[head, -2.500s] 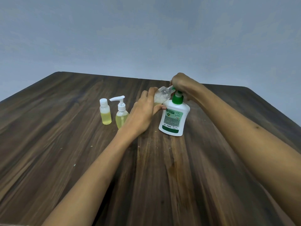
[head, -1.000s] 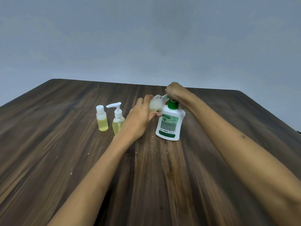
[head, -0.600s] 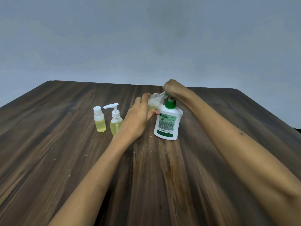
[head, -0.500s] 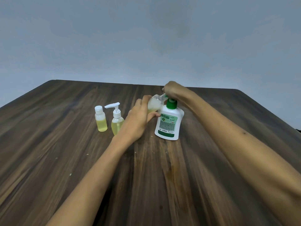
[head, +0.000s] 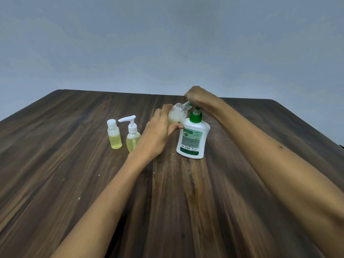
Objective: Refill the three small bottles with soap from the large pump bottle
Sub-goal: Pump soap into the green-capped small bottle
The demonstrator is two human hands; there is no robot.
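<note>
The large white pump bottle [head: 192, 138] with a green collar and label stands upright right of the table's middle. My right hand [head: 200, 96] is closed over its pump head, hiding it. My left hand [head: 158, 135] grips a small clear bottle [head: 176, 113], tilted with its open neck at the pump's spout; a little pale soap lies inside. Further left stand a small flip-cap bottle [head: 114, 134] and a small pump bottle [head: 132, 135], both holding yellow soap, the latter partly behind my left wrist.
Everything rests on a dark wooden table [head: 74, 174] with small white specks on it. Its far edge meets a plain grey-blue wall [head: 167, 43]. The table's right corner drops off near the frame's right side.
The pump head has dipped and risen under my right hand, and stands raised now. The small tilted bottle stays at the spout. The view has shifted slightly.
</note>
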